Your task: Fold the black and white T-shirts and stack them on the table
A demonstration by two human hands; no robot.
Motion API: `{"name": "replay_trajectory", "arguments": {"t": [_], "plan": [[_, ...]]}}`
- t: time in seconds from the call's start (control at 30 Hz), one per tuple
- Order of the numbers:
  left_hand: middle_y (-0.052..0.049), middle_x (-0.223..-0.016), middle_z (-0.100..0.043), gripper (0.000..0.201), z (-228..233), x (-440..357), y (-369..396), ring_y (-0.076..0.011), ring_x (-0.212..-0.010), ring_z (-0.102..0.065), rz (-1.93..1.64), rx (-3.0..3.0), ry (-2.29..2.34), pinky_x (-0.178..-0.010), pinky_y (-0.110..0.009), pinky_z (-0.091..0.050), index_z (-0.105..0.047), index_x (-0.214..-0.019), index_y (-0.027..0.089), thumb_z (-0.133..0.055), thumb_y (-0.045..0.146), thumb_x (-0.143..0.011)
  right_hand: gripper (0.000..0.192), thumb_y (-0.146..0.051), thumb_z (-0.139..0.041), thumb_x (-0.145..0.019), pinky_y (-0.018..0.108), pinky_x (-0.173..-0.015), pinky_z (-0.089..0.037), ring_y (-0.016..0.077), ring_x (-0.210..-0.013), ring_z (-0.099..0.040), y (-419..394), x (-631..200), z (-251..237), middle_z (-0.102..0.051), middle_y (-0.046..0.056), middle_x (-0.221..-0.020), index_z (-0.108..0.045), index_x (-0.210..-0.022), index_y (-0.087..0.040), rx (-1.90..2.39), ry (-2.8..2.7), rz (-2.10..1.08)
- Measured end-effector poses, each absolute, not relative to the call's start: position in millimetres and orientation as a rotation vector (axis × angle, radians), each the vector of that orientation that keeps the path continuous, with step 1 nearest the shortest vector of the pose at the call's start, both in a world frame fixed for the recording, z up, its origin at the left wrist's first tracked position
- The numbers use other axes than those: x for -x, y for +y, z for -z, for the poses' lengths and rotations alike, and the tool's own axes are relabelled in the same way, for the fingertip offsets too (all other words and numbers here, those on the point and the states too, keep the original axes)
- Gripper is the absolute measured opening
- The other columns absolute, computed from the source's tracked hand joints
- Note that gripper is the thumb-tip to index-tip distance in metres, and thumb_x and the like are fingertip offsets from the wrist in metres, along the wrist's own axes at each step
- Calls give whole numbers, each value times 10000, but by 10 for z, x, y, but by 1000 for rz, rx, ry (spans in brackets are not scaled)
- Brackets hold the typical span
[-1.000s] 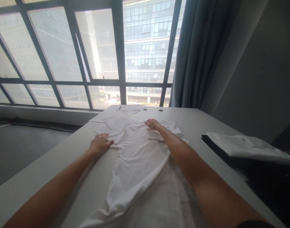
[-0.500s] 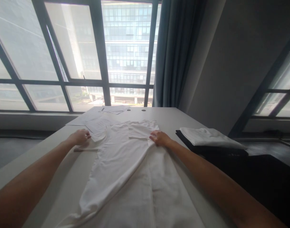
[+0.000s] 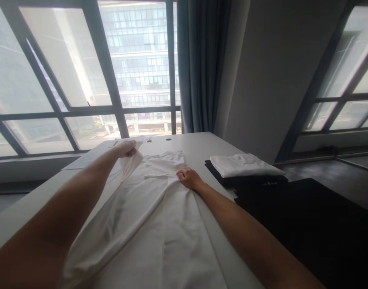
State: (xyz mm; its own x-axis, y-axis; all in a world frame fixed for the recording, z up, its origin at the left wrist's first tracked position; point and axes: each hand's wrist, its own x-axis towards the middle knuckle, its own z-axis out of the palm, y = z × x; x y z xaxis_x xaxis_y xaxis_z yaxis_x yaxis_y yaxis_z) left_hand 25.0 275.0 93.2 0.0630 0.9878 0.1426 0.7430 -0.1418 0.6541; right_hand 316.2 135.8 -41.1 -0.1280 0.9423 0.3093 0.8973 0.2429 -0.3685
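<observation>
A white shirt (image 3: 160,200) lies lengthwise on the white table, one side folded inward with a long diagonal crease. My left hand (image 3: 128,149) is closed around the shirt's left edge near the sleeve and holds it up off the table, so the cloth hangs down beneath the fingers. At the other side of the shirt, my right hand (image 3: 188,177) rests low with its fingers curled on the cloth, by the end of the folded-in sleeve (image 3: 156,170). The fingertips of my left hand are partly hidden.
Paper sheets (image 3: 84,156) lie on the far left of the table (image 3: 199,142). On the right, a folded white cloth (image 3: 247,164) sits on folded black fabric (image 3: 262,181), beside a large black surface (image 3: 307,228). A grey-blue curtain (image 3: 199,72) and windows stand behind.
My left hand has risen and moved inward, lifting the shirt's left edge. My right hand stays on the cloth, its fingers more curled. The view has turned right.
</observation>
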Motion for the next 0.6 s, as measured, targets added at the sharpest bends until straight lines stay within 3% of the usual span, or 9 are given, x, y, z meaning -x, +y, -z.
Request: {"name": "replay_trajectory", "arguments": {"t": [0.13,0.33,0.6], "plan": [[1,-536,-442,410,-817,-896,2877,-143,-567,-523,-844,-1798,1681,-575,-270,-471,-530,-849,127,-282,405,-1019,370,-397,-407,-986,291,-969,-385,196,-1121,-576,1343,-3184,408,-661,78,-1203,-675,-1155,-204,1671,-2041,-140],[-85,-733,-644,432,-523,-1501,2814,-192,-702,-644,-759,-1833,1516,-623,-280,-509,-593,-896,155,-409,542,-949,375,-401,-415,-991,312,-968,-387,205,-1111,-583,1327,-3173,376,-664,78,-1202,-652,-1224,-228,1661,-2048,-123],[-99,-861,-724,367,-166,-1331,2552,-213,-769,-667,-437,-2063,1347,-696,-306,-529,-664,-829,151,-583,509,-840,345,-384,-433,-974,310,-980,-393,204,-1118,-576,1372,-3183,430,-672,73,-1189,-689,-1124,-208,1648,-2058,-90]]}}
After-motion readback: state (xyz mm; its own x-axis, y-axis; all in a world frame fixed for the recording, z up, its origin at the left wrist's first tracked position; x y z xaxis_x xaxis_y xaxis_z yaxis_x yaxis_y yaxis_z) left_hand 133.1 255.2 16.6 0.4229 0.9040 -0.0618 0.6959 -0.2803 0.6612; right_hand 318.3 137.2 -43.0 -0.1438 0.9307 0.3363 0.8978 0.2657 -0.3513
